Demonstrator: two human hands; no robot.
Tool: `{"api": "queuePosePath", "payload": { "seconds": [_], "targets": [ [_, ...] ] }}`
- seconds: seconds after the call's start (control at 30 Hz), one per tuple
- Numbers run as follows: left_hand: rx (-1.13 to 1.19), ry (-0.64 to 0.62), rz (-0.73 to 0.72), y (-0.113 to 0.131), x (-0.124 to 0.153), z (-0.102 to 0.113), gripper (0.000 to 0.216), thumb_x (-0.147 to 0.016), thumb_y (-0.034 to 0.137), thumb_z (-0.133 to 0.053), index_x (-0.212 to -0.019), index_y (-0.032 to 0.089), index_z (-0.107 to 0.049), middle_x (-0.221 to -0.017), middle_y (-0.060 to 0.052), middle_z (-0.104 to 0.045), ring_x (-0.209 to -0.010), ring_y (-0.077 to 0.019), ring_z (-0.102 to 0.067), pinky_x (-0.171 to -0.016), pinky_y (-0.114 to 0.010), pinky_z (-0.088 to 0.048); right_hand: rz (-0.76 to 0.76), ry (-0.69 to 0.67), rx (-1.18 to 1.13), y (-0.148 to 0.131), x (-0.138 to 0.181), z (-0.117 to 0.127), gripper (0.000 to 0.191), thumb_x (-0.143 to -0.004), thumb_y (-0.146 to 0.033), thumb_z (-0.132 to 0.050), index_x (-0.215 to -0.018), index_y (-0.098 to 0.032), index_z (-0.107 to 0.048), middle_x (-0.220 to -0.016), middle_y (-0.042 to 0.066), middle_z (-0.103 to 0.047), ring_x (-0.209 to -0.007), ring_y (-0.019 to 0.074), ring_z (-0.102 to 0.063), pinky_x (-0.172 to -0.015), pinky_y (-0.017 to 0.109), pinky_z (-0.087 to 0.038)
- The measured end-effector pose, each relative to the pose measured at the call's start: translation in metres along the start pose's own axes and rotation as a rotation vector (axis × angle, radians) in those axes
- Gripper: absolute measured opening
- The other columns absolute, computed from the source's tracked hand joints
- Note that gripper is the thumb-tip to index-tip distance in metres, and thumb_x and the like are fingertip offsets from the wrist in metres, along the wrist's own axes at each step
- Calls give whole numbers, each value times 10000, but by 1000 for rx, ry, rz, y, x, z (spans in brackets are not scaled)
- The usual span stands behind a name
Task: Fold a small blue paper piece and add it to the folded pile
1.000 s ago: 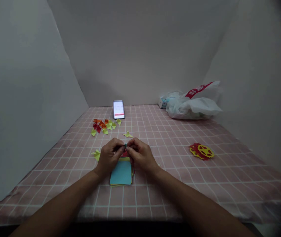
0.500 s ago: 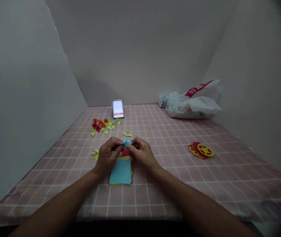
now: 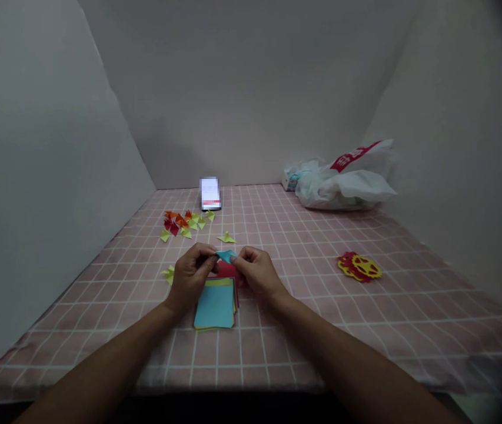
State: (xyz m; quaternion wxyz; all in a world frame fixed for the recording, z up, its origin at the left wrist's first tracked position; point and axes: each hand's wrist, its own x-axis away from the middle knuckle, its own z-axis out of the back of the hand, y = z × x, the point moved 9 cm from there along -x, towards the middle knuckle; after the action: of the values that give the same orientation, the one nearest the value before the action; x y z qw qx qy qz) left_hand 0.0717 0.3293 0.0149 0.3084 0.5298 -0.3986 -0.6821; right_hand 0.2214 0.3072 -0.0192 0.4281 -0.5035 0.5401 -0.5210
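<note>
Nearest on the checked surface (image 3: 303, 347) lay a stack of square papers (image 3: 214, 307), blue on top. Past its far edge, the left hand (image 3: 193, 272) and right hand (image 3: 257, 272) pinched opposite ends of a small folded blue paper (image 3: 226, 256). Farther off sat a yellow folded piece (image 3: 226, 238), then a red, orange and yellow cluster (image 3: 180, 222), then a lit screen (image 3: 210, 191).

You have a small piece of bright blue paper (image 3: 226, 255), folded up, stretched between your left hand (image 3: 192, 272) and your right hand (image 3: 256, 273). It sits sideways, wide along the top and narrower below. Each hand pinches one end. Its little folds are too tiny to see well.
</note>
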Motion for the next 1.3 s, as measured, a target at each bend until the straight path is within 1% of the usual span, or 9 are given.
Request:
{"api": "queuePosePath", "payload": {
  "seconds": [0.17, 0.3, 0.4, 0.53, 0.67, 0.77, 0.93, 1.07, 1.3],
  "targets": [
    [-134, -44, -75, 11, 1, -3, 41, -903, 200, -622, -866, 188, -633, -937, -35, -625, -724, -120, -651, -679, -254, -547, -41, -17, 30, 4, 0, -1, 201, -721, -249, -597, -604, -217, -437, -442, -58, -467, -386, 89, -422, -393, 204, -308],
    [-156, -56, -50, 10, 0, -4, 53, -890, 219, -632, -851, 185, -638, -902, -34, -634, -719, -126, -645, -672, -255, -543, 79, -6, 110, -4, -3, 1, 179, -729, -261, -636, -667, -214, -475, -513, -53, -479, -451, 94, -429, -413, 205, -311],
    [-84, -30, 50, 1, 0, -2, 77, -870, 247, -654, -845, 181, -622, -801, -9, -637, -644, -119, -634, -626, -248, -533, 119, -31, 160, -5, -4, -1, 210, -726, -233, -632, -620, -210, -453, -532, -46, -461, -480, 91, -408, -424, 207, -302],
    [89, -11, 279, -18, 3, -3, 177, -844, 321, -688, -876, 181, -585, -591, 34, -625, -534, -123, -613, -553, -236, -516, 32, -99, 118, 2, -1, -8, 234, -740, -242, -616, -602, -214, -430, -495, -57, -436, -442, 84, -389, -415, 206, -272],
    [281, -17, 443, -31, 6, -8, 271, -771, 348, -760, -840, 175, -563, -644, 16, -677, -576, -120, -642, -614, -249, -551, -22, -205, 88, 5, 5, -19, 260, -754, -283, -623, -598, -215, -427, -484, -49, -475, -425, 86, -413, -414, 209, -275],
    [403, -23, 510, -36, 7, -13, 293, -729, 324, -794, -844, 174, -569, -664, 24, -669, -601, -104, -633, -666, -251, -560, -32, -239, 87, 7, 7, -22, 266, -767, -285, -607, -582, -212, -430, -479, -41, -485, -425, 83, -417, -416, 206, -277],
    [444, -88, 538, -37, 9, -19, 254, -762, 322, -770, -900, 163, -628, -730, 16, -659, -643, -94, -623, -697, -238, -545, -45, -242, 83, 9, 7, -22, 256, -753, -258, -598, -570, -214, -425, -469, -44, -477, -411, 83, -419, -407, 205, -292],
    [393, -89, 544, -35, 10, -18, 242, -768, 340, -758, -885, 168, -634, -772, 7, -658, -657, -110, -631, -691, -263, -541, -37, -259, 78, 8, 8, -24, 221, -751, -245, -575, -587, -220, -429, -478, -50, -458, -411, 90, -416, -404, 216, -314],
    [331, -70, 500, -29, 6, -14, 211, -771, 323, -747, -843, 159, -636, -746, -1, -652, -635, -115, -616, -632, -247, -502, 99, -282, 220, -6, 11, -26, 310, -812, -318, -597, -572, -212, -432, -505, -36, -448, -477, 98, -409, -445, 228, -306]
  ]
}}
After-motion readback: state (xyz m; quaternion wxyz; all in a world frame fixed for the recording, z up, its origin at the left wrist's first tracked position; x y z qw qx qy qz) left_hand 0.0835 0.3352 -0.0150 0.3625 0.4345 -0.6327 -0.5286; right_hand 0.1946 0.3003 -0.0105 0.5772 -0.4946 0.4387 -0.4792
